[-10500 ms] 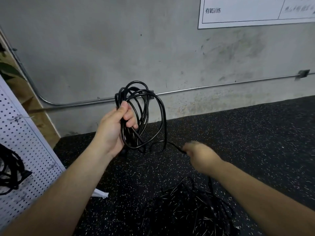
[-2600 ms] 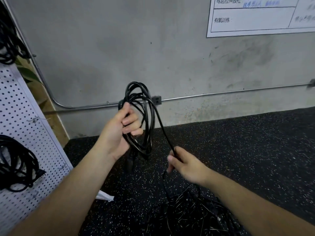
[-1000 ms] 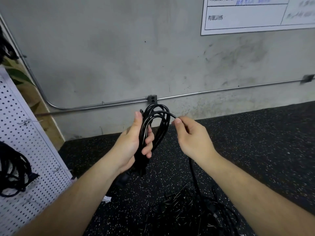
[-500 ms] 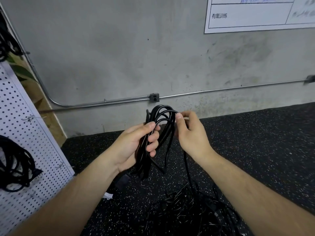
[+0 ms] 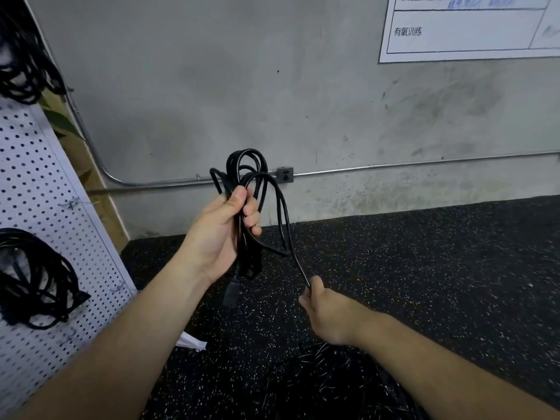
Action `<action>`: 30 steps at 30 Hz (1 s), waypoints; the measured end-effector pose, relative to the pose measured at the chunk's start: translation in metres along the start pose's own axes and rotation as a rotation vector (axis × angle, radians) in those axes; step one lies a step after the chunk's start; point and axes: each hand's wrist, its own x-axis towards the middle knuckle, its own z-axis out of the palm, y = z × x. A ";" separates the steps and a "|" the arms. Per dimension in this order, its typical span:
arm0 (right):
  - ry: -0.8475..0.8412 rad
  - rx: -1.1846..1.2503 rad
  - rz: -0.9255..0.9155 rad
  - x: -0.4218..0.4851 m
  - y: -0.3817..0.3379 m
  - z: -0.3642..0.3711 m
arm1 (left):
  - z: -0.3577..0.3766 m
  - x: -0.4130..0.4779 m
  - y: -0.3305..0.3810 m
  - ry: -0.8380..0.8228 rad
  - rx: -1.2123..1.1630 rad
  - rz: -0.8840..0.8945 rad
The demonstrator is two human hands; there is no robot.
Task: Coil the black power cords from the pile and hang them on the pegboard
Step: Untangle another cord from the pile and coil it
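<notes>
Look up at the white chart (image 5: 466, 28) on the grey wall (image 5: 212, 86) — you can read "有氧训练" in one of its boxes. The dark words in the row above are cut off at the top, and the blue writing beside them is too blurry to read.

Dim, flat indoor light, source probably overhead. Soft shadow on grey wall (image 5: 212, 86). Wide-angle bending at edges; pegboard (image 5: 36, 183) leans. Cord pile (image 5: 348, 374) and lower corners motion-blurred. No glare.
</notes>
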 end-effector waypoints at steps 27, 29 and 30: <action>0.494 0.411 -0.241 -0.040 0.003 -0.081 | 0.017 -0.006 -0.030 -0.088 0.201 -0.155; 0.390 0.473 -0.228 -0.039 0.024 -0.077 | 0.013 -0.001 -0.018 -0.051 0.050 -0.131; 0.375 0.483 -0.223 -0.038 0.032 -0.074 | 0.010 0.001 -0.014 -0.035 0.029 -0.121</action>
